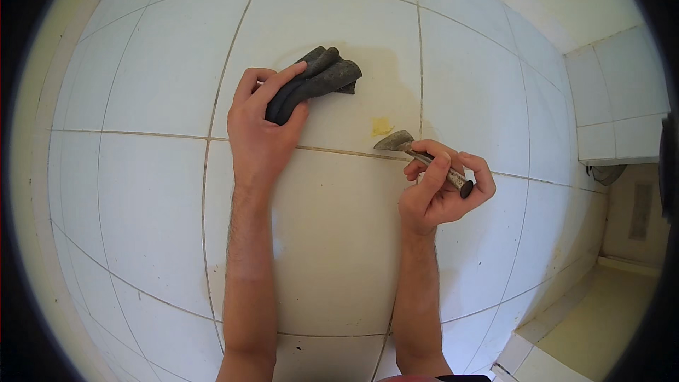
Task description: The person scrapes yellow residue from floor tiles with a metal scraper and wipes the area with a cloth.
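My left hand (265, 111) grips a bunched dark grey cloth (323, 77) above a white floor tile, its folds sticking out to the right of the fingers. My right hand (445, 185) holds a scraper (395, 141) by its worn metal handle, which ends in a dark round cap. The scraper's broad, stained blade points up and left. Just beyond the blade lies a small yellow patch (382, 126) on the tile, close to a grout line. Whether the blade touches the floor I cannot tell.
White floor tiles (154, 196) with brownish grout lines spread all around, with a few dark specks on them. Pale walls with a tiled skirting edge the floor at left and top right. At the right, a tiled ledge (620, 143) stands beside a recess and a doorway-like corner.
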`<state>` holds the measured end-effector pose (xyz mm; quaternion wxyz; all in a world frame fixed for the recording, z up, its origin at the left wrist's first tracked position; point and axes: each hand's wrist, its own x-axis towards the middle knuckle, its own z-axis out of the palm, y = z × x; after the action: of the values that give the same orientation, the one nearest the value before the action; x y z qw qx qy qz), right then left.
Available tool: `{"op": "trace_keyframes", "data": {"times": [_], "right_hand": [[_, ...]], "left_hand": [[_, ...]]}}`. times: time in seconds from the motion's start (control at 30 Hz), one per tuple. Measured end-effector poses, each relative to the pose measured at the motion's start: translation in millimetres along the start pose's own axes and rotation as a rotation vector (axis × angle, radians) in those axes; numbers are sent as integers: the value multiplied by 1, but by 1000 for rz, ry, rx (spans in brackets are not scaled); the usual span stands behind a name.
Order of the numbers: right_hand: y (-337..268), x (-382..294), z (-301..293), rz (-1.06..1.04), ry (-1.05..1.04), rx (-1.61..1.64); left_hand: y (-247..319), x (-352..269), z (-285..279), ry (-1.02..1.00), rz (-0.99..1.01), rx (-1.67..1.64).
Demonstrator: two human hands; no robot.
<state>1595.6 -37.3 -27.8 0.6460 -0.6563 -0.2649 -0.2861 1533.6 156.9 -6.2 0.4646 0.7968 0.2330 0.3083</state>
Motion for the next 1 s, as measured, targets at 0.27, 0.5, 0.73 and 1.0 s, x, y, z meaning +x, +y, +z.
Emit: {"op": "trace_keyframes", "data": {"times": [0.27,0.5,0.73,1.0], "right_hand": [[0,0,-3,-34,-15,-23],[2,-1,-2,-23,-16,-16],[1,0,-1,-30,-25,-5],[2,-2,-4,-55,-29,7]], "left_hand": [[-1,1,0,0,21,20],[-7,1,1,24,65,30],[-4,1,1,18,43,21],[-2,0,0,0,8,12]]}}
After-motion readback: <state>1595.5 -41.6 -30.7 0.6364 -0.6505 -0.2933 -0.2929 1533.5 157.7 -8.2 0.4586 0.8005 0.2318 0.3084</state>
